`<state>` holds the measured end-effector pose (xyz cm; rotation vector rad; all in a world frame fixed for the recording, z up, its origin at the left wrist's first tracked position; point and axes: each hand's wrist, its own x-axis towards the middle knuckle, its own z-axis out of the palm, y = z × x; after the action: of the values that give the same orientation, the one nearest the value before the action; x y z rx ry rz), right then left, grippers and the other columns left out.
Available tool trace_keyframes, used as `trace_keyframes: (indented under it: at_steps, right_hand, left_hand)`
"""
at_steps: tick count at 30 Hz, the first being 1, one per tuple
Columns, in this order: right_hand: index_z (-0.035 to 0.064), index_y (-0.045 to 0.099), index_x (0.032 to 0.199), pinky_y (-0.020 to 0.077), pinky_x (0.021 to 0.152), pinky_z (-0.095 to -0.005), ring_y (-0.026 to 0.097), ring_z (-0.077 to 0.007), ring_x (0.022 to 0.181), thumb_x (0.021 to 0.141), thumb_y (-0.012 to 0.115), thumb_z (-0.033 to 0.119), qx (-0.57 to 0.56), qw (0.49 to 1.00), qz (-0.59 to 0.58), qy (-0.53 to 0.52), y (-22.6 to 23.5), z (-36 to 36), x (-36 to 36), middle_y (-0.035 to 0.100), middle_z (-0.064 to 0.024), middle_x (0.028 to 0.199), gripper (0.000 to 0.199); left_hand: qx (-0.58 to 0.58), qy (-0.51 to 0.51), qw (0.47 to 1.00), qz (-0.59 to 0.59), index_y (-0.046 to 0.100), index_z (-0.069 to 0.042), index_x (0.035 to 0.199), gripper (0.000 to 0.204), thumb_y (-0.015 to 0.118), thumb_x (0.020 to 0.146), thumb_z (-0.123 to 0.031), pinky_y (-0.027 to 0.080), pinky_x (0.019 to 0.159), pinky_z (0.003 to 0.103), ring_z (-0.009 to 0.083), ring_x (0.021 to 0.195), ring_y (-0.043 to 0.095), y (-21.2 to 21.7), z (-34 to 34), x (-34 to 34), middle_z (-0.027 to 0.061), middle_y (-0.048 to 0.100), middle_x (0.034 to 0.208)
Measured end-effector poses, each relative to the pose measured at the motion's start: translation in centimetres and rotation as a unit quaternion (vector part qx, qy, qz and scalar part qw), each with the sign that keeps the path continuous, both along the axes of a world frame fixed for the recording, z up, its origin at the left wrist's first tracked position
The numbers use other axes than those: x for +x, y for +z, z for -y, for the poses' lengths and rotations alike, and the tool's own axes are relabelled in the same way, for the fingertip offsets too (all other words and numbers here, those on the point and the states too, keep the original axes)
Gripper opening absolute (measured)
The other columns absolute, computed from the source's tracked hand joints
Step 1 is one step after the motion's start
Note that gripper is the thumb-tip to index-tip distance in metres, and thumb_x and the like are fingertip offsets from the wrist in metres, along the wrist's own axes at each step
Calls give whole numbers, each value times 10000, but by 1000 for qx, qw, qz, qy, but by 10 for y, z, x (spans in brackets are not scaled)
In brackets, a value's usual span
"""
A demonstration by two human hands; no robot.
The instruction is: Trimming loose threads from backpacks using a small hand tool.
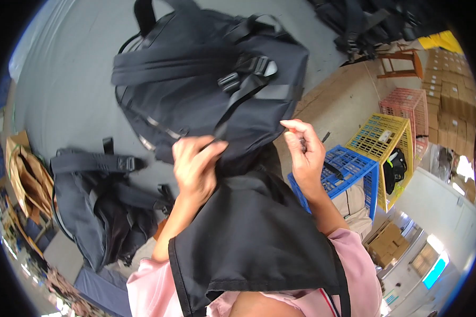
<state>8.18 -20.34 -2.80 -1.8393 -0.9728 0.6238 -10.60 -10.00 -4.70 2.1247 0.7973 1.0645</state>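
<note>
Along the backpack's [169, 100] near edge, the left hand [195, 166] bent its fingers against the cloth, probably to steady it; whether it gripped anything, I could not tell. At the backpack's near right corner, the right hand [308, 153] narrowed thumb and forefinger, perhaps to work that edge; its hold was unclear. The backpack lay on the grey table [69, 90], black, soft and bulky, straps and buckles across its top.
</note>
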Motion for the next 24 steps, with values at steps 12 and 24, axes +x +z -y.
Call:
trace_keyframes:
  at_steps: [12, 24]
  right_hand:
    - [-19, 537, 1161, 451, 884, -273, 577, -142, 967, 829, 726, 229, 113, 958, -200, -170, -67, -82, 91, 609, -95, 1063, 455]
    - [-15, 507, 1030, 501, 750, -259, 585, -103, 807, 706, 787, 40, 112, 880, -406, -219, -57, -95, 73, 599, -57, 921, 432]
  left_hand:
    - [-21, -205, 975, -78, 651, -20, 908, 149, 665, 760, -26, 481, 792, 369, 296, 912, 599, 58, -50, 61, 125, 623, 974]
    - [126, -219, 943, -215, 657, -3, 922, 257, 718, 739, -172, 474, 787, 361, 275, 913, 567, -13, -138, 193, 96, 621, 910]
